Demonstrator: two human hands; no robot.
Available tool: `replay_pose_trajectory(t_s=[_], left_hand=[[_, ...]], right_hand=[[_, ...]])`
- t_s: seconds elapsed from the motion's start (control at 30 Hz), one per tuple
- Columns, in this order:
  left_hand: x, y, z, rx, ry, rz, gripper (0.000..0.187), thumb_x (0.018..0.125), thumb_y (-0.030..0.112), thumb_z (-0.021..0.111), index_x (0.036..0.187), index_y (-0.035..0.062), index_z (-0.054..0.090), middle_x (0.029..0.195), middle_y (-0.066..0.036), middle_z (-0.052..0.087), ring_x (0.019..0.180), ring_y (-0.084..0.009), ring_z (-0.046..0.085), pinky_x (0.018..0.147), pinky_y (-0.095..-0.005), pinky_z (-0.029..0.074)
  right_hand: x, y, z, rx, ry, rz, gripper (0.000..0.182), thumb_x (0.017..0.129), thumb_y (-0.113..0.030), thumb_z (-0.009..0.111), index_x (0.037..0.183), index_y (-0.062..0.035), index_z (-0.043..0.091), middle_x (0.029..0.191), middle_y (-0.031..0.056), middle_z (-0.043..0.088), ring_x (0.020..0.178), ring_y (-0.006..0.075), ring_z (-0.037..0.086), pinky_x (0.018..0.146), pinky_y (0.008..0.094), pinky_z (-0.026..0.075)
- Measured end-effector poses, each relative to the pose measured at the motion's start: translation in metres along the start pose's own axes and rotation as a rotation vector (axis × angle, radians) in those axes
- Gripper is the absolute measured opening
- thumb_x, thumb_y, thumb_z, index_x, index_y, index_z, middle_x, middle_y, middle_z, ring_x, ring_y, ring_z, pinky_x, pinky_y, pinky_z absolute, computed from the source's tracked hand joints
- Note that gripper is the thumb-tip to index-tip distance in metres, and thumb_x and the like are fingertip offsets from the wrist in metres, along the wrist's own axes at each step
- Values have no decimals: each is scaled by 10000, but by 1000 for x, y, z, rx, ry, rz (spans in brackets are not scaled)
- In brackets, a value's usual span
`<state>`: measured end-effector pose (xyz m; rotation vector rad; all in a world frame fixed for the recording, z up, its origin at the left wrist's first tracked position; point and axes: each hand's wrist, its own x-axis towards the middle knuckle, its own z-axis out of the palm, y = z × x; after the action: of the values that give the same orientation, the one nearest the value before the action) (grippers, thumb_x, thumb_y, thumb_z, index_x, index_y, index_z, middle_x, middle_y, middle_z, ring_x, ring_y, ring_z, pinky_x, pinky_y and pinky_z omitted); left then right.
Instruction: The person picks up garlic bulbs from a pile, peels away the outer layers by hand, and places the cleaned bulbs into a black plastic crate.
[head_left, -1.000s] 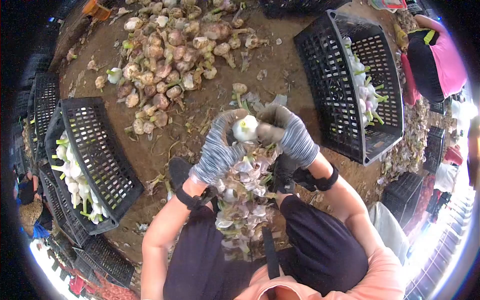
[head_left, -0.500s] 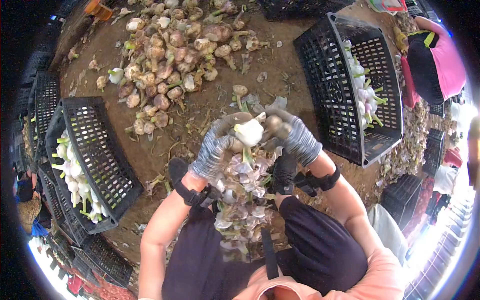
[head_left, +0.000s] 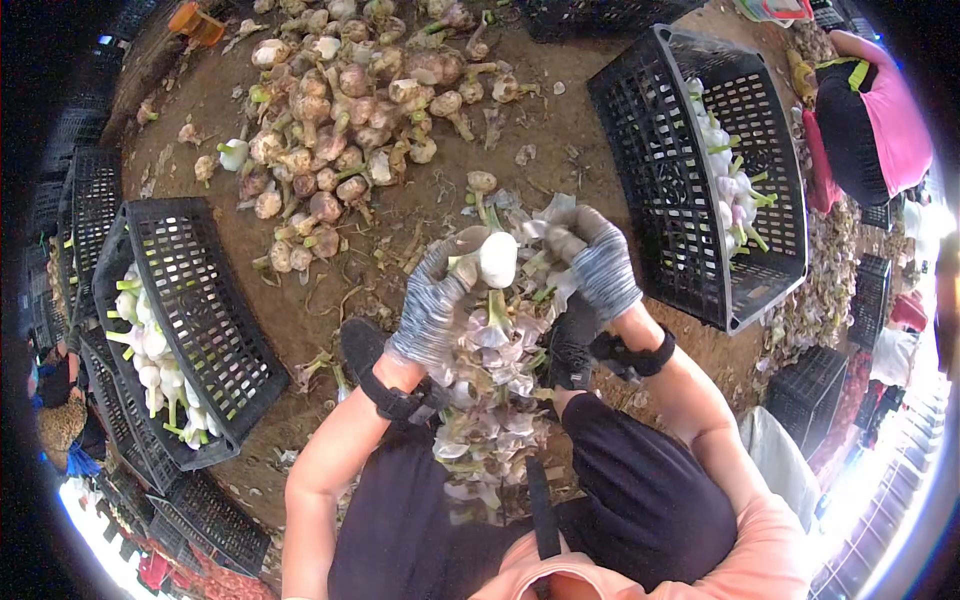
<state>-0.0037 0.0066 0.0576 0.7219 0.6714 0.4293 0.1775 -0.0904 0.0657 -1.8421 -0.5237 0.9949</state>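
Bare brown dirt floor (head_left: 580,140) carries all items; the view looks straight down on a seated person.

Left hand (head_left: 432,300), in a grey glove, sits just left of centre. Its fingers are closed around a peeled white bulb (head_left: 497,258), gripping it from the left side. The bulb is held above the person's lap, at centre of view, with a green stem stub pointing down toward 6 o'clock.

Right hand (head_left: 598,265), also gloved in grey, is just right of the bulb, toward 3 o'clock from it. Its fingers are pinched shut on loose pale skin (head_left: 553,215) that hangs off the bulb's upper right side. Both wrists wear black straps.

Peelings (head_left: 490,400) lie heaped below the hands, toward 6 o'clock, between the person's dark-clad knees.

Unpeeled bulbs form a pile (head_left: 340,90) on the floor toward 11 o'clock, well apart from the hands.

One black crate (head_left: 215,300) stands toward 9 o'clock, tilted, with white peeled bulbs along its left wall. A second black crate (head_left: 650,170) stands toward 2 o'clock, also tilted, with peeled bulbs along its far wall.

Another person's pink and black sleeve (head_left: 880,120) shows at the edge toward 2 o'clock, beyond the second crate.
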Motion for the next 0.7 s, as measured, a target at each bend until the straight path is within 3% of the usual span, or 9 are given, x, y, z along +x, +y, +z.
replay_pose_trajectory(t_s=[0.07, 0.13, 0.2, 0.27, 0.37, 0.47, 0.57, 0.63, 0.7], left_hand=[[-1, 5, 2, -243, 9, -122, 466, 805, 278, 685, 1177, 45, 532, 1123, -66, 588, 998, -170, 584, 842, -284, 492], [0, 7, 1, -251, 14, -139, 448, 807, 273, 683, 1169, 52, 538, 1118, -67, 591, 994, -175, 587, 835, -291, 497], [3, 6, 0, -258, 19, -157, 431, 809, 268, 680, 1161, 60, 544, 1114, -68, 594, 990, -179, 590, 828, -297, 501], [9, 3, -1, 16, -25, -61, 448, 806, 250, 686, 1181, 57, 535, 1099, -62, 597, 970, -150, 585, 815, -267, 492], [14, -1, 8, 399, -85, 70, 494, 813, 239, 682, 1226, 29, 509, 1109, -52, 575, 980, -129, 541, 865, -276, 445], [21, 4, 13, 372, -75, 37, 491, 796, 175, 677, 1235, 38, 502, 1137, -91, 561, 1017, -186, 540, 908, -309, 428], [54, -11, -13, 1233, 67, 431, 603, 734, 186, 697, 1272, 68, 452, 1244, -200, 462, 1028, -326, 538, 876, -369, 457], [72, -3, -6, 1483, 85, 370, 612, 727, 219, 669, 1286, 110, 446, 1289, -224, 424, 1064, -377, 511, 889, -413, 448], [98, -6, -12, 1791, -59, 229, 652, 726, 111, 590, 1344, 158, 389, 1360, -236, 357, 1040, -398, 539, 855, -411, 482]], right_hand=[[9, 19, -13, -168, -23, 103, 168, 800, -91, 625, 964, -56, 625, 866, 117, 640, 775, 167, 607, 704, 285, 483], [9, 33, -17, -1147, 57, -378, 315, 795, -159, 642, 1101, -99, 592, 1022, 147, 599, 941, 207, 579, 794, 311, 482], [1, 24, -13, -1158, -17, -344, 431, 826, -255, 624, 1205, -74, 526, 1142, 151, 547, 1066, 238, 520, 887, 334, 457], [-6, 18, 1, 110, -254, -69, 495, 857, -317, 595, 1231, -12, 484, 1138, 132, 558, 1052, 235, 535, 923, 329, 438], [-3, 17, 1, 532, -528, 336, 546, 854, -300, 601, 1263, 18, 427, 1161, 129, 554, 1022, 211, 564, 900, 384, 477], [1, 6, -24, 924, -349, 410, 520, 846, -284, 595, 1243, 16, 444, 1178, 147, 549, 1040, 249, 567, 862, 400, 508], [-3, -17, -65, 1316, -500, 86, 734, 763, -474, 636, 1282, -18, 386, 1206, 152, 507, 948, 246, 602, 747, 368, 540], [-8, -8, -94, 1400, -580, -62, 802, 739, -590, 618, 1314, -87, 371, 1111, 116, 541, 743, 176, 572, 528, 288, 487], [-3, -5, -98, 1235, -518, -1, 602, 767, -428, 627, 1242, -97, 462, 1102, 96, 565, 798, 195, 576, 639, 304, 485]])
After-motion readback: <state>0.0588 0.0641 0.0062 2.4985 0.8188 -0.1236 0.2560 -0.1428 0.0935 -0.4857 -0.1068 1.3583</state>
